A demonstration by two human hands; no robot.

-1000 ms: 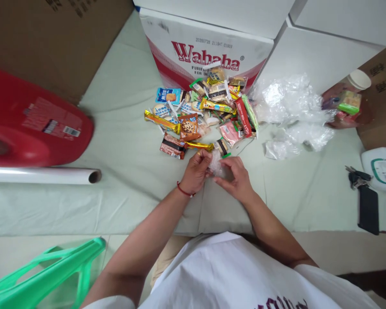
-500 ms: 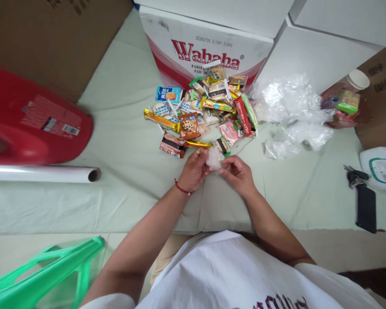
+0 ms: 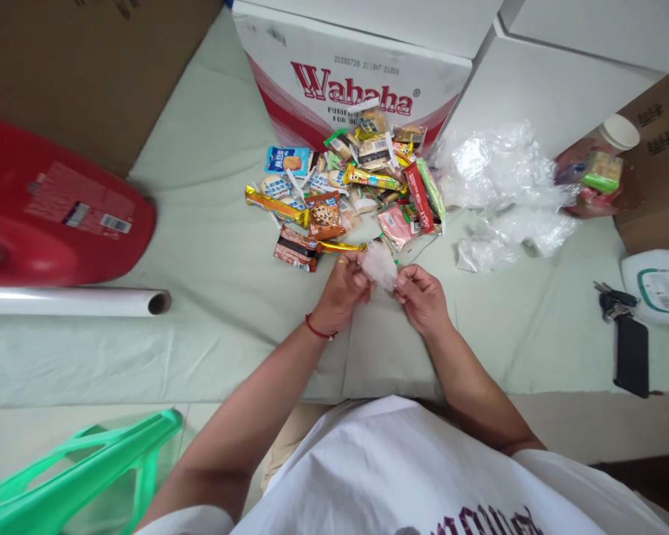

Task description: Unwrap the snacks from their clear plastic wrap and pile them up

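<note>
Between my two hands a small clear plastic bag (image 3: pixel 380 266) is held up, crinkled and whitish. My left hand (image 3: pixel 343 291), with a red cord on its wrist, pinches the bag's left side. The fingers of my right hand (image 3: pixel 422 296) pinch its right edge. Just beyond lies a heap of wrapped snacks: a brown cookie packet (image 3: pixel 326 214), a yellow-wrapped bar (image 3: pixel 277 206), a blue packet (image 3: pixel 286 160), a pink packet (image 3: pixel 397 226) and a red bar (image 3: pixel 420 197). Part of the heap's near edge is hidden behind the bag.
A Wahaha carton (image 3: pixel 357 74) stands behind the snacks. Clear plastic bags (image 3: pixel 496 178) are piled to the right, near a jar (image 3: pixel 602 163). Keys and a black phone (image 3: pixel 632 355) lie far right. A red jug (image 3: pixel 72 208) and a white roll (image 3: pixel 72 301) are at left.
The plastic bag is spread wider between my hands. My right hand has moved slightly right, away from the left. The view has shifted a little.
</note>
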